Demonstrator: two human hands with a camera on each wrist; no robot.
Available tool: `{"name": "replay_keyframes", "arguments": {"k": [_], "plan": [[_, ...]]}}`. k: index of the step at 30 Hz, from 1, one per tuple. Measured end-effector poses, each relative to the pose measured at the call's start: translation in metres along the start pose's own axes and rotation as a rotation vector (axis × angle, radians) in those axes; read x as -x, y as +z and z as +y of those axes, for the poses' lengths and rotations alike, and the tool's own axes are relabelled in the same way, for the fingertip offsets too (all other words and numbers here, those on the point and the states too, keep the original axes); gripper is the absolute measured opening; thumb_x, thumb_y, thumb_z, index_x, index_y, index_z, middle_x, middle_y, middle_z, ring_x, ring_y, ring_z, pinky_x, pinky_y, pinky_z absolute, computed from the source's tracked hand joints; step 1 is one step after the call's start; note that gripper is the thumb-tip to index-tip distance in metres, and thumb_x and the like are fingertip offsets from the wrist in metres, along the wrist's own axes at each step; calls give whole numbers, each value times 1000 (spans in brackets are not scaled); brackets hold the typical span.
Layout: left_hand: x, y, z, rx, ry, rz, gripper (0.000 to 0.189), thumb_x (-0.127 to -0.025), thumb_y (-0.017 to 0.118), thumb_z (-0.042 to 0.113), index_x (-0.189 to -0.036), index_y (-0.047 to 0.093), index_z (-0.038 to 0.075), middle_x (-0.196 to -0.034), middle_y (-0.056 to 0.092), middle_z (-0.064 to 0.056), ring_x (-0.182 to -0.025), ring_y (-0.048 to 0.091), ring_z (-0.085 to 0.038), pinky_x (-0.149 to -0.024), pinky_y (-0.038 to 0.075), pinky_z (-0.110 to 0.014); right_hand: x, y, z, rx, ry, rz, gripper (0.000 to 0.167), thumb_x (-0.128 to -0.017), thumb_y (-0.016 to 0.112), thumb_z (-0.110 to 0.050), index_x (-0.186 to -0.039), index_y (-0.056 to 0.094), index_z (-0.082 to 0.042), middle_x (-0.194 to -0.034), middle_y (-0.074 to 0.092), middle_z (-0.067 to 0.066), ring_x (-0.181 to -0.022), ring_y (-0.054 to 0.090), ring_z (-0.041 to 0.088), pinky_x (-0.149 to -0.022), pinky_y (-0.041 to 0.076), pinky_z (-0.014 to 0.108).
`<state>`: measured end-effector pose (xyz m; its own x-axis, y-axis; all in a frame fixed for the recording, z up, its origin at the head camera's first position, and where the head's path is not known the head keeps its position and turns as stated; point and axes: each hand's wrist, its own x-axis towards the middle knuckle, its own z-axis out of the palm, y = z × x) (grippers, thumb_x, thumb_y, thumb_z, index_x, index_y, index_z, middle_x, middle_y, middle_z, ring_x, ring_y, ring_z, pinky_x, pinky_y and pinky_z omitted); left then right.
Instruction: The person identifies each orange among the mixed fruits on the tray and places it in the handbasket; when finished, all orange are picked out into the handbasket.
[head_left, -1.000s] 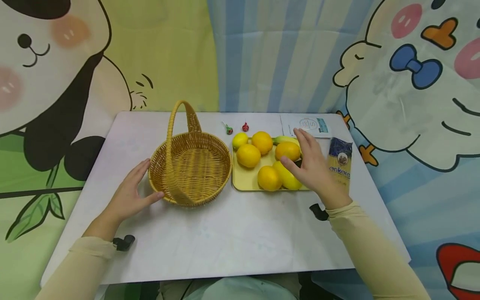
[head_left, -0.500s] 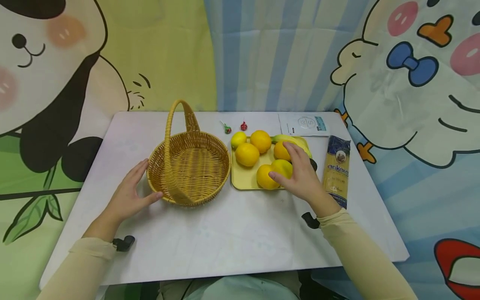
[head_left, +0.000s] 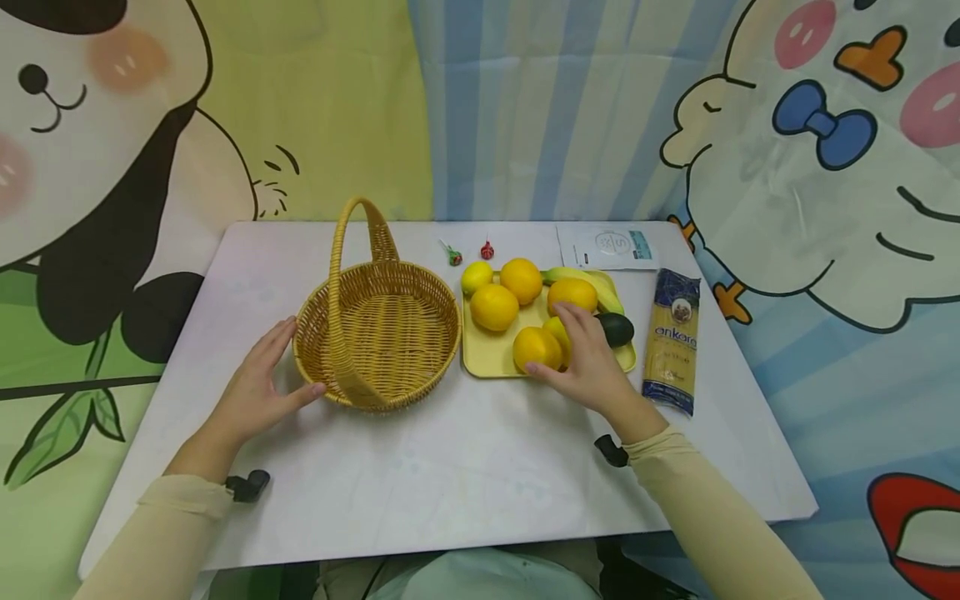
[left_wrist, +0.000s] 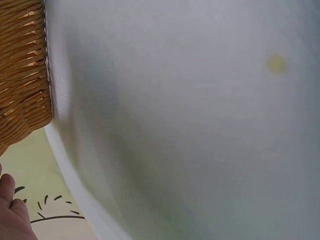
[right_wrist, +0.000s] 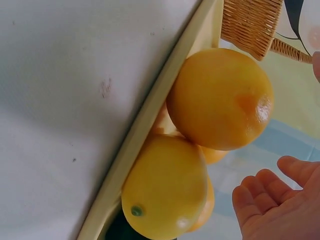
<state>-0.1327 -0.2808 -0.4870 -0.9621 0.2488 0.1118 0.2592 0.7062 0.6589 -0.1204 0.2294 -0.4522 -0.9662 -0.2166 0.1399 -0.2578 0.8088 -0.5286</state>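
Observation:
At the left stands a wicker basket (head_left: pixel 401 333) with a tall arched handle and nothing in it. My left hand (head_left: pixel 255 379) rests with spread, extended fingers against its left side. Right of the basket lies a yellow tray (head_left: pixel 483 357) of fruit. My right hand (head_left: pixel 588 367), thumb and fingers apart, hovers over the tray's front, beside the front orange (head_left: pixel 536 348) and partly covering a yellow lemon (head_left: pixel 556 330). In the right wrist view, a gap separates the fingers from the orange (right_wrist: pixel 220 100) and lemon (right_wrist: pixel 165 185); nothing is gripped.
Several more fruits share the tray, including an orange (head_left: pixel 494 307), a small lemon (head_left: pixel 477 277), a banana (head_left: pixel 604 290) and a dark green avocado-like fruit (head_left: pixel 617 329). A pasta packet (head_left: pixel 672 342) lies to the right. Behind are a white packet (head_left: pixel 606 247) and two lollipops, one red (head_left: pixel 487 249).
My right hand has moved left and lower, from the tray's right side toward the front orange, uncovering the dark green fruit and pasta packet. The left hand stays at the basket.

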Motion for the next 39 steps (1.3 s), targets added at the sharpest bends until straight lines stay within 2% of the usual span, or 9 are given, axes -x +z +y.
{"name": "replay_keyframes", "arguments": {"k": [4,17,25,33,39], "plan": [[0,0,-1,0,2,0,114,-81,90,40,-169,21,17,-175,21,-14,-160,19,-46,-117,23,-82,1,4,-1,-1,5,-13,102,-84,84,-54,-162,36,-11,-166,32,11,-151,33,34,-126,34,60],[0,-1,1,3,-23,-6,115,-81,90,42,-169,21,18,-176,20,-13,-161,18,-46,-116,23,-83,2,15,0,40,18,-34,99,-84,86,-50,-161,38,-9,-165,33,12,-150,34,33,-127,34,56],[0,0,-2,6,-15,-3,114,-81,90,41,-169,21,18,-175,21,-14,-161,18,-46,-117,23,-82,1,20,2,49,9,-38,96,-84,87,-45,-158,41,-5,-162,35,14,-149,35,33,-127,36,54],[0,1,-2,9,-10,0,113,-81,90,40,-169,22,18,-175,21,-13,-161,19,-46,-117,23,-82,0,21,0,62,37,-55,91,-85,88,-41,-155,43,-4,-159,37,16,-149,36,34,-128,34,54],[0,0,0,10,-17,-2,113,-81,90,40,-168,22,17,-176,21,-13,-161,18,-45,-118,23,-81,-1,25,1,70,35,-35,92,-82,90,-38,-154,45,-2,-157,40,18,-148,38,35,-128,33,53]]}}
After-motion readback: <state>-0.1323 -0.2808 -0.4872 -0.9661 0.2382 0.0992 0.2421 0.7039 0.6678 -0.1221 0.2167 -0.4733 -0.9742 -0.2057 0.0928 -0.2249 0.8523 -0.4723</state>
